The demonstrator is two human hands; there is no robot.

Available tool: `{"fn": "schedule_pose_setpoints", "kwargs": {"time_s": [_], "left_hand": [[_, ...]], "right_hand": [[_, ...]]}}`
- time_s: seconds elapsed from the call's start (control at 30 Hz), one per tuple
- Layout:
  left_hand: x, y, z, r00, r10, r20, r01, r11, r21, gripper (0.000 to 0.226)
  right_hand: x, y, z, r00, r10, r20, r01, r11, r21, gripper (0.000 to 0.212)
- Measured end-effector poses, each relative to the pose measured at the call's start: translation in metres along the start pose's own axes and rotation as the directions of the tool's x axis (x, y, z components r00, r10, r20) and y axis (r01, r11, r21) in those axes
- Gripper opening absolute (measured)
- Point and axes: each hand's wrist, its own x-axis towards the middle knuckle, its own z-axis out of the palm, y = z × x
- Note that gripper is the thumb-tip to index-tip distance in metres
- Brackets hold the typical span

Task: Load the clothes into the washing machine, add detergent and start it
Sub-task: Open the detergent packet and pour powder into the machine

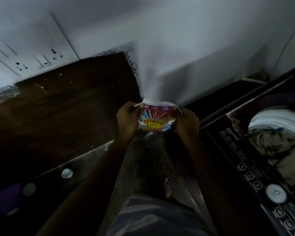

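The detergent packet (154, 119) hung near the middle of the view, over the floor gap between the bench (66, 103) at 9 o'clock and the washing machine (232, 143) at 4 o'clock, touching neither. Its yellow lettering read upside down, so its printed top pointed to 6 o'clock and its white far rim to 12 o'clock; that rim was stretched along a line from 9 to 3 o'clock. It was a small, thin, glossy pouch, crinkled at its near edge, printed with a purple band and a burst of red, blue and white rays. The left hand (127, 116) pinched its 9 o'clock corner with curled fingers, and the right hand (187, 124) gripped the 3 o'clock side the same way. Whether the rim was torn open could not be told. The bench was dark brown, speckled stone with a pale front edge. The machine's top was black and glossy, with a row of ringed buttons and one round white knob (276, 193). Crumpled, mottled clothes (276, 147) lay in its white-rimmed tub at 3 o'clock
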Motion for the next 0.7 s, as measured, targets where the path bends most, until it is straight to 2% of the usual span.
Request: {"fn": "schedule_pose_setpoints", "kwargs": {"time_s": [0.07, 0.17, 0.27, 0.33, 0.43, 0.53, 0.7], "left_hand": [[0.011, -0.016, 0.002, 0.998, -0.066, -0.021, 0.065, 0.997, -0.029, 0.011], [0.031, -0.051, 0.009, 0.99, -0.136, -0.027, 0.133, 0.988, -0.079, 0.012], [0.053, -0.099, 0.023, 0.984, -0.18, 0.005, 0.179, 0.975, -0.128, 0.012], [0.066, -0.14, 0.035, 0.979, -0.202, 0.012, 0.201, 0.964, -0.172, 0.011], [0.089, -0.215, 0.058, 0.976, -0.219, 0.003, 0.214, 0.952, -0.221, 0.028], [0.112, -0.293, 0.081, 0.978, -0.204, -0.042, 0.188, 0.95, -0.248, 0.024], [0.153, -0.421, 0.119, 0.974, -0.221, -0.039, 0.201, 0.937, -0.286, 0.026]], "right_hand": [[0.013, 0.005, 0.018, 0.999, 0.006, 0.038, -0.008, 0.999, 0.047, 0.05], [0.031, 0.016, 0.049, 0.996, 0.045, 0.072, -0.055, 0.988, 0.142, 0.033], [0.053, 0.042, 0.093, 0.993, 0.109, 0.036, -0.115, 0.963, 0.243, 0.026], [0.068, 0.07, 0.128, 0.992, 0.122, 0.037, -0.127, 0.961, 0.248, 0.031], [0.098, 0.119, 0.183, 0.988, 0.149, 0.038, -0.153, 0.953, 0.261, 0.034], [0.132, 0.172, 0.232, 0.986, 0.167, 0.017, -0.165, 0.946, 0.277, 0.025], [0.182, 0.269, 0.309, 0.99, 0.136, 0.04, -0.141, 0.965, 0.22, 0.028]]}}
